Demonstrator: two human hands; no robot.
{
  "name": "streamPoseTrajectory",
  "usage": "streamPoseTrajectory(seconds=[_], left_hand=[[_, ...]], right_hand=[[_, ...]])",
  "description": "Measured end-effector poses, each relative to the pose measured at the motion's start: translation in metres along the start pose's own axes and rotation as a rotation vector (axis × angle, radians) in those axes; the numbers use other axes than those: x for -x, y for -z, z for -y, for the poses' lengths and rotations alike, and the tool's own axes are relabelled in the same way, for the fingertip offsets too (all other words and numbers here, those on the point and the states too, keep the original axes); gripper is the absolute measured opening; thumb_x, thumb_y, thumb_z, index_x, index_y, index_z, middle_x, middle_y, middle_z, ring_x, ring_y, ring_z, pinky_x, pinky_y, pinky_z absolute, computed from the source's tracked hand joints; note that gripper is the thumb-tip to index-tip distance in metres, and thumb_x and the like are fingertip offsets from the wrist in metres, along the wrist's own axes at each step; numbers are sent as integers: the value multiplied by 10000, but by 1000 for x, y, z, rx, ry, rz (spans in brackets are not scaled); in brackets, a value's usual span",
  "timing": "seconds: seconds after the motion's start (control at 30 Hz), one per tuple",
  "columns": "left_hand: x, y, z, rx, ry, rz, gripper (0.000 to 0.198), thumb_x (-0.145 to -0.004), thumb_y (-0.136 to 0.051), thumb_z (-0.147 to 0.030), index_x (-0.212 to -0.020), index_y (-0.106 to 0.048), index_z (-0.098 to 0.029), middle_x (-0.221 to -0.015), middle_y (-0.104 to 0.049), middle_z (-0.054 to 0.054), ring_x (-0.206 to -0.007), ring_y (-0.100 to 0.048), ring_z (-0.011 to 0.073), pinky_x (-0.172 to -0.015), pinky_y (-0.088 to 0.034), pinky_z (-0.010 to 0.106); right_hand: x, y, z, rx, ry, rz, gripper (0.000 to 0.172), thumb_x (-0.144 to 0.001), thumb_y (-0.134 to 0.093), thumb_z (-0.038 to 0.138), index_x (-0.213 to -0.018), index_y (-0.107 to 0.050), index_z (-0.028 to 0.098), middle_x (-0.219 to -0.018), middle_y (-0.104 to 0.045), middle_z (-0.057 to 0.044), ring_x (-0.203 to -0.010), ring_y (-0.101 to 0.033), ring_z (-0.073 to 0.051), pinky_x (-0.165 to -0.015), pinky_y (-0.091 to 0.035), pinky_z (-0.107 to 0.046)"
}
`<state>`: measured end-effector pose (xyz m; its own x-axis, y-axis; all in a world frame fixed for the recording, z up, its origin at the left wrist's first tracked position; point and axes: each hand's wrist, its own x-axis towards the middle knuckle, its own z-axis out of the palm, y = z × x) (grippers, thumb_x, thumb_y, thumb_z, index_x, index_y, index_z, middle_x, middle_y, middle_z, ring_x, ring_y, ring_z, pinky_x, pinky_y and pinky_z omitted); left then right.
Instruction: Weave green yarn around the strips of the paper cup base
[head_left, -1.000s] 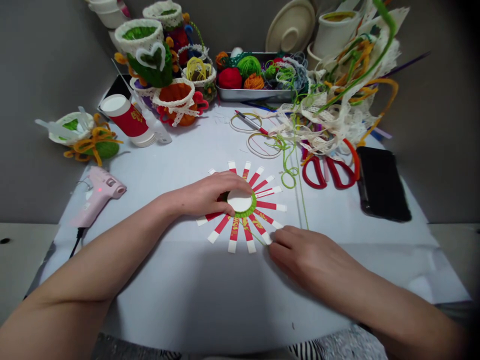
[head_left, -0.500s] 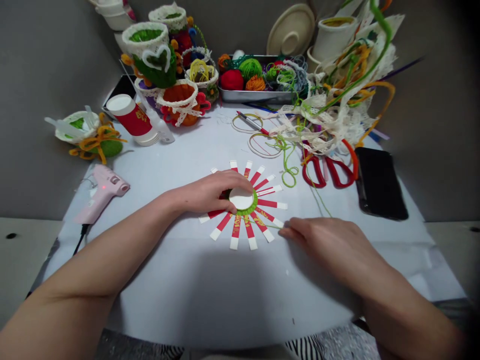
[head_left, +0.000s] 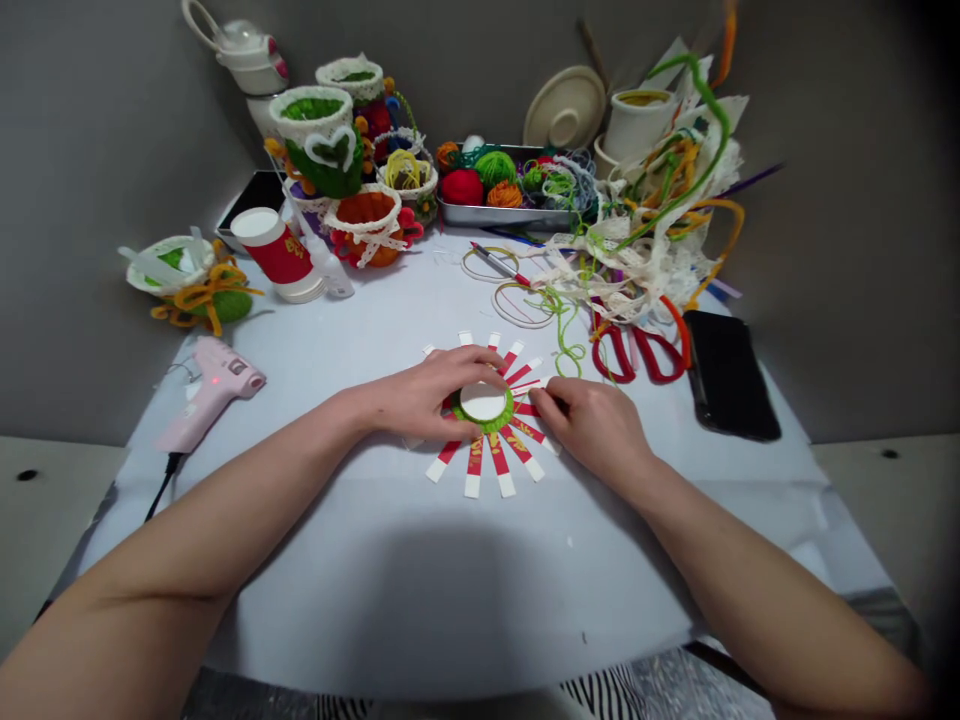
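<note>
Two matte grey walls [head_left: 97,200] meet in a corner behind a work surface, and the right-hand wall [head_left: 847,250] fades into darkness toward the picture's edge. In front of them, a tabletop [head_left: 630,590] with a curved near edge is covered by a pale, smooth sheet, slightly creased on the right. On both sides, a cream-colored ledge [head_left: 52,500] runs lower than the tabletop, with a small dark hole [head_left: 28,475] in its left stretch. Soft, even light fills the space, and a broad, faint shadow lies across the sheet's near half.
</note>
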<state>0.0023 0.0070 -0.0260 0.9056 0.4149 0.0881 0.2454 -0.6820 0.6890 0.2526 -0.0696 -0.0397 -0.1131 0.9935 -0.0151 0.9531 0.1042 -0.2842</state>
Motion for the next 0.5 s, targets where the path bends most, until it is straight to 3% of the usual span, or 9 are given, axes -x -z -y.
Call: streamPoseTrajectory(seconds=[0.1, 0.23, 0.33, 0.5], left_hand=[[-1, -4, -6, -50, 86, -39, 538, -865, -761, -385, -1351, -587, -232, -1533, -455, 169, -1474, -407, 358, -1184, -352, 547], [-4, -11, -7, -104, 162, -72, 579, -872, -790, -487, -1348, -574, -236, -1381, -564, 152, -1350, -491, 358, -1119, -384, 545], [-3, -9, -4, -114, 147, -68, 561, -900, -788, -422, -1379, -552, -246, -1332, -627, 124, -1293, -520, 337, -1101, -376, 517], [1, -1, 4, -42, 122, -6, 473, -958, -714, -286, -1407, -564, -286, -1384, -644, 90, -1350, -520, 305, -1153, -325, 493]], right_hand=[[0, -1, -1, -14, 5, -15, 410, -1007, -456, 394, -651, -543, 209, -672, -652, -45, -633, -526, -176, -583, -224, -312], [1, -3, -6, -55, 31, -41, 411, -1006, -479, 396, -646, -555, 213, -659, -639, -41, -619, -525, -178, -582, -243, -315], [4, -2, -12, -151, 85, -84, 361, -1005, -527, 388, -696, -592, 211, -673, -632, -30, -629, -539, -177, -595, -305, -304], [11, 9, -21, -365, 313, -177, 182, -1031, -543, 273, -980, -699, 194, -890, -675, -62, -792, -633, -186, -714, -464, -297]])
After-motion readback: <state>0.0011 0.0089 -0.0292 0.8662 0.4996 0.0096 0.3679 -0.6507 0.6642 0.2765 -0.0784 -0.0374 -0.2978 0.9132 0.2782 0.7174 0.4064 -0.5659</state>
